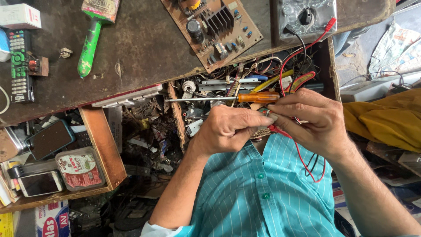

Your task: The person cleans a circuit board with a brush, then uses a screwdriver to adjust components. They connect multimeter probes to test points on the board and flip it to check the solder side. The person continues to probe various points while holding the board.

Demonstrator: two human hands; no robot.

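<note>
My left hand and my right hand meet in front of my teal striped shirt. Their fingertips pinch a small part between them; it is mostly hidden by the fingers. A red test lead runs under my right hand and loops down over the shirt beside a black lead. An orange-handled screwdriver lies level just beyond my fingertips, its shaft pointing left over the open drawer of tangled wires. Whether a finger holds it I cannot tell.
On the dark bench top lie a brown circuit board, a grey multimeter, a green-handled brush and a remote control. A lower shelf at left carries two phones and a plastic tub. Yellow cloth lies at right.
</note>
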